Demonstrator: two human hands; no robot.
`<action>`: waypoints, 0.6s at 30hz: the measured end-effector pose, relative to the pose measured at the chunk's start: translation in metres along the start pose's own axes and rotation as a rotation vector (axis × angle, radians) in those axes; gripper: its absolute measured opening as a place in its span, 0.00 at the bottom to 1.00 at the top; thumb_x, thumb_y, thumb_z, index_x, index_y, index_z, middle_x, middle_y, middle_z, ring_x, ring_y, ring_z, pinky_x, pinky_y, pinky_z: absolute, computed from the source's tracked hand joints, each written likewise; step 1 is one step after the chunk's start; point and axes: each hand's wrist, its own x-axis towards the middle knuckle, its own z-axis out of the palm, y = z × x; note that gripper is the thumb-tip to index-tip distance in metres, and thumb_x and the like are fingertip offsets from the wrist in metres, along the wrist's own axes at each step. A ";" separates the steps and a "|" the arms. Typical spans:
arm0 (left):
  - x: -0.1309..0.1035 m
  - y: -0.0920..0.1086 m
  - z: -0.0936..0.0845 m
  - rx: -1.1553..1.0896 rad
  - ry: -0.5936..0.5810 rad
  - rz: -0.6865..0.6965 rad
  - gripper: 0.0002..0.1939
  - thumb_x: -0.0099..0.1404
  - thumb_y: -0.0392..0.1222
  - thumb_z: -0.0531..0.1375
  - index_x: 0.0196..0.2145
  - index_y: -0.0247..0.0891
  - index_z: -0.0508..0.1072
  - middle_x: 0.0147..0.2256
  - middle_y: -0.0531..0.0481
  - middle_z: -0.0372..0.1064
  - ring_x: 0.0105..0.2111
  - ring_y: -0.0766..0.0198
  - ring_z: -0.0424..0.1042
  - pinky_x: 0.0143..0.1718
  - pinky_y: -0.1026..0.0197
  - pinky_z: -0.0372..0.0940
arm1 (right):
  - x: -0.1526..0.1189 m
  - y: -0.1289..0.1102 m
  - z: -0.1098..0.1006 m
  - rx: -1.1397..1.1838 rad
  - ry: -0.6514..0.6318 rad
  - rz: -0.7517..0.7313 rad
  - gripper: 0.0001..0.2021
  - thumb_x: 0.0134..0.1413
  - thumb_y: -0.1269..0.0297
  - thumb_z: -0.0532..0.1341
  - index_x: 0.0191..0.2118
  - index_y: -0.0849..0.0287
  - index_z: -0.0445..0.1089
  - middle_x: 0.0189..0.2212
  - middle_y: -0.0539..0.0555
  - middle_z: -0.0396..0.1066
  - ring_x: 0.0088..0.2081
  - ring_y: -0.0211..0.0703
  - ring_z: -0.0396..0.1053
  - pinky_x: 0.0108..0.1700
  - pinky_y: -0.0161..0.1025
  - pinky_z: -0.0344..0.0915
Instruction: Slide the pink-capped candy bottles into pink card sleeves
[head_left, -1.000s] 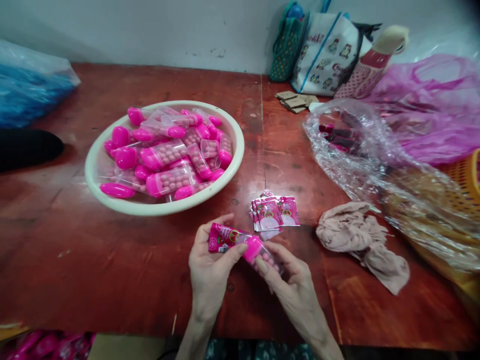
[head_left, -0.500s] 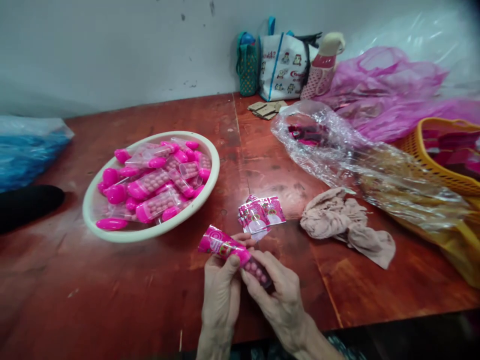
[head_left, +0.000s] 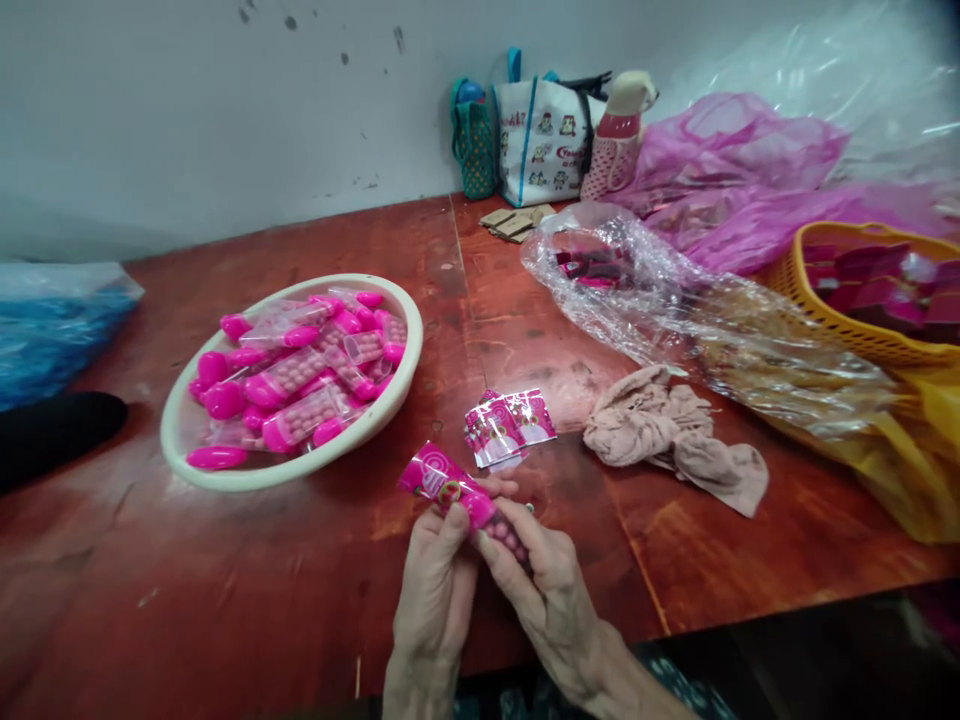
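Note:
Near the table's front edge, my left hand [head_left: 441, 560] grips a pink printed sleeve [head_left: 444, 478] around the capped end of a clear candy tube [head_left: 504, 532]. The tube holds small pink balls. My right hand [head_left: 541, 572] pinches the tube's lower end, its fingers wrapped round it. Just beyond my hands lies a small pile of flat pink printed sleeves [head_left: 511, 425]. To the left, a white round basin [head_left: 409, 385] holds several pink-capped tubes.
A beige crumpled cloth [head_left: 667, 430] lies right of the sleeves. Clear plastic [head_left: 780, 370] and a yellow basket [head_left: 840, 325] are farther right. Bags and a bottle [head_left: 616, 135] stand by the wall; a blue-filled bag [head_left: 60, 320] lies left.
The view has shifted slightly, moving the basket and cloth leftward in the picture. Both hands still hold the tube and sleeve, with little change in grip.

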 end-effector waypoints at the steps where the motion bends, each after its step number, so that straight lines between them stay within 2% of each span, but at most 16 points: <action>1: 0.000 0.000 0.002 0.016 -0.006 0.015 0.11 0.58 0.42 0.59 0.36 0.33 0.77 0.39 0.40 0.73 0.46 0.52 0.68 0.50 0.52 0.60 | 0.000 0.000 0.000 -0.021 0.004 -0.011 0.11 0.58 0.68 0.53 0.45 0.64 0.66 0.26 0.52 0.69 0.24 0.36 0.68 0.28 0.29 0.66; 5: -0.003 -0.002 0.008 0.047 -0.065 0.037 0.12 0.62 0.39 0.55 0.37 0.32 0.77 0.41 0.39 0.73 0.50 0.52 0.64 0.53 0.51 0.56 | -0.001 -0.001 -0.001 -0.130 0.076 -0.114 0.13 0.59 0.69 0.51 0.48 0.66 0.63 0.30 0.57 0.72 0.27 0.40 0.72 0.30 0.31 0.67; 8: -0.004 -0.002 0.011 0.043 -0.083 0.031 0.12 0.61 0.39 0.55 0.39 0.33 0.76 0.42 0.39 0.72 0.50 0.51 0.64 0.52 0.51 0.57 | -0.001 -0.004 -0.004 -0.077 0.025 -0.016 0.11 0.59 0.67 0.51 0.44 0.63 0.65 0.24 0.51 0.70 0.22 0.36 0.68 0.26 0.29 0.64; 11: -0.005 -0.001 0.012 0.045 -0.046 0.013 0.13 0.61 0.41 0.56 0.39 0.35 0.76 0.44 0.40 0.72 0.49 0.51 0.66 0.49 0.51 0.60 | 0.000 -0.006 -0.005 -0.014 0.004 0.077 0.08 0.59 0.64 0.52 0.40 0.60 0.66 0.21 0.47 0.66 0.20 0.34 0.66 0.23 0.27 0.62; 13: -0.005 0.000 0.011 0.070 -0.020 0.018 0.11 0.60 0.40 0.57 0.38 0.36 0.77 0.44 0.41 0.72 0.48 0.51 0.66 0.49 0.52 0.60 | 0.000 -0.004 -0.002 -0.058 0.015 0.053 0.09 0.60 0.64 0.51 0.38 0.61 0.66 0.20 0.48 0.66 0.19 0.34 0.66 0.22 0.28 0.61; 16: -0.004 0.000 0.009 0.133 0.050 0.060 0.09 0.60 0.37 0.58 0.36 0.35 0.78 0.43 0.42 0.72 0.46 0.54 0.67 0.50 0.54 0.59 | 0.001 0.000 0.005 -0.179 0.065 -0.045 0.13 0.60 0.62 0.50 0.41 0.65 0.65 0.21 0.52 0.69 0.20 0.39 0.68 0.22 0.31 0.62; 18: -0.002 -0.002 0.008 0.134 0.084 0.066 0.09 0.59 0.37 0.58 0.36 0.36 0.77 0.42 0.43 0.73 0.45 0.55 0.68 0.49 0.55 0.61 | 0.002 0.002 0.009 -0.178 0.066 -0.015 0.13 0.61 0.61 0.49 0.42 0.65 0.64 0.22 0.53 0.70 0.21 0.40 0.69 0.23 0.31 0.63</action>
